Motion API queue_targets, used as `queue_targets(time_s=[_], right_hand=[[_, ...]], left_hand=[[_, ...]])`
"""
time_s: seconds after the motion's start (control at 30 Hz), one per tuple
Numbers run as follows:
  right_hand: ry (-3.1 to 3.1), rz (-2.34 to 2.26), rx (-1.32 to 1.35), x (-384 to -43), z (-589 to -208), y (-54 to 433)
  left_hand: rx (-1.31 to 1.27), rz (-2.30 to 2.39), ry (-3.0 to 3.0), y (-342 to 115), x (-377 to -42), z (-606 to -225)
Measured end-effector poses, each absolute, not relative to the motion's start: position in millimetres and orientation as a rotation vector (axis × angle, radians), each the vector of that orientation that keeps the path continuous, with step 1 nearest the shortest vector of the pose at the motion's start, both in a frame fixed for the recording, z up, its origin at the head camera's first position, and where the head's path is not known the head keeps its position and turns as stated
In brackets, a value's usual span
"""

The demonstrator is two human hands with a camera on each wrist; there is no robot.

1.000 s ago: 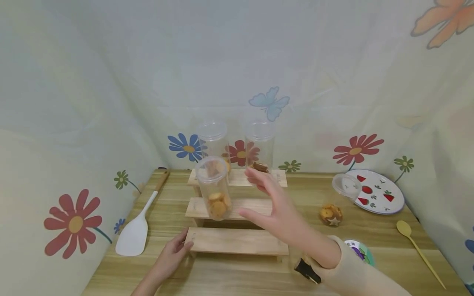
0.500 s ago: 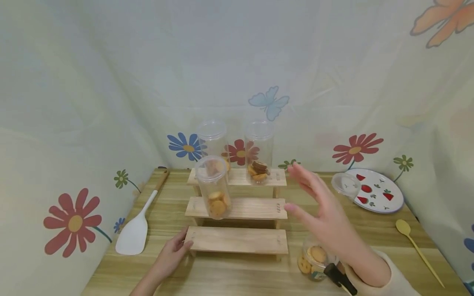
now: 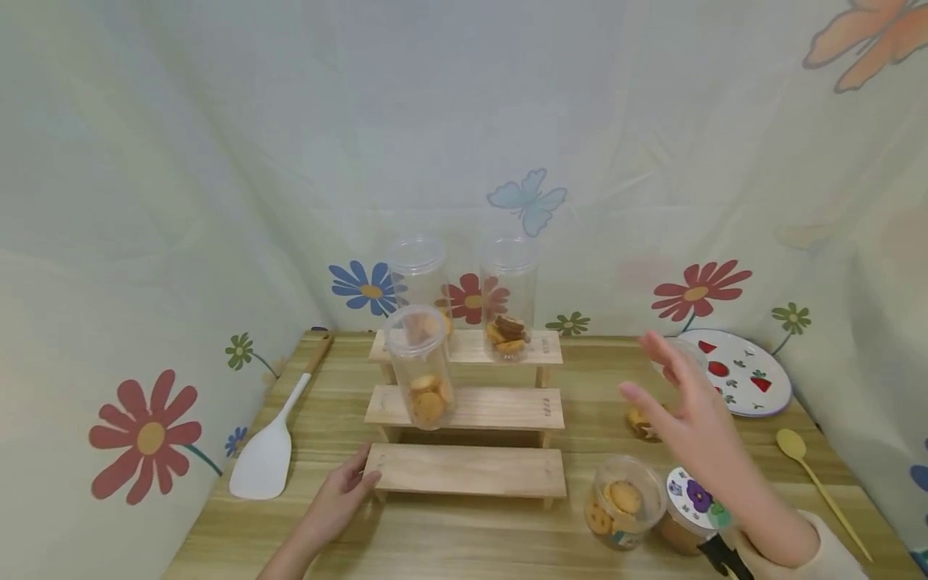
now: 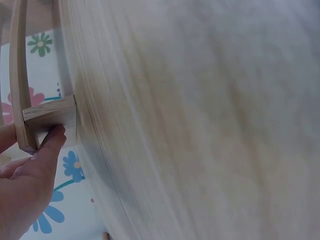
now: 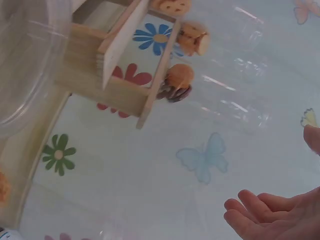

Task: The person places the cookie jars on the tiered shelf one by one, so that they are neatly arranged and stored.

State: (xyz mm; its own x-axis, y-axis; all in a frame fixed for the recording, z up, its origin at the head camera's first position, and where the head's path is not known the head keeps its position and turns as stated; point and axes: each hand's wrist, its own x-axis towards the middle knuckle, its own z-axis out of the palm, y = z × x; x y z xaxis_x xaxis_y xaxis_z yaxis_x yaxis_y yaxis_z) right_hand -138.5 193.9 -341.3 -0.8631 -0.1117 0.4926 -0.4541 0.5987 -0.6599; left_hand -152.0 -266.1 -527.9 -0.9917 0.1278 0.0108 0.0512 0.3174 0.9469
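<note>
Left hand [image 3: 341, 495]: gripping the left end of the lowest step, with digits on both sides of the board; in the left wrist view, cut off at the left border
Wooden stand [image 3: 467, 469]: placed at the middle of the table [image 3: 464, 548], rising in three steps; shadowed and hard to read under the boards
Right hand [image 3: 692, 415]: released, with thumb and fingers spread apart, in the air over the right part of the table; in the right wrist view, cut off at the right border
Table jar [image 3: 640, 424]: to the right of the stand, mostly hidden behind the right hand, showing only biscuits and a faint piece of rim; cannot tell whether touched
Middle-step jar [image 3: 424, 391]: standing at the left end, with round biscuits inside
Top-left jar [image 3: 416, 274]: partly covered by the middle-step jar, with contents difficult to make out
Top-right jar [image 3: 509, 322]: holding brown and yellow biscuits, plainly seen
Biscuit tub [image 3: 616, 515]: near the lowest step; cannot tell whether covered
Printed-lid jar [image 3: 692, 495]: just beside the tub, partly hidden by the right forearm
Dark object [image 3: 720, 554]: against the right sleeve, cut off below; cannot tell what
Fruit-print plate [image 3: 772, 379]: at far right, partly hidden at its left side
</note>
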Motion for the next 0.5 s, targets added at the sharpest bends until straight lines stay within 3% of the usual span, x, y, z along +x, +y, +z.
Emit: queue_targets(time_s=[0.5], right_hand=[[-2.574, 1.048, 0.231, -168.8, -381.2, 260.8]], left_hand=[[0.138, 1.808, 2.495, -265.6, -153.8, -531.3]])
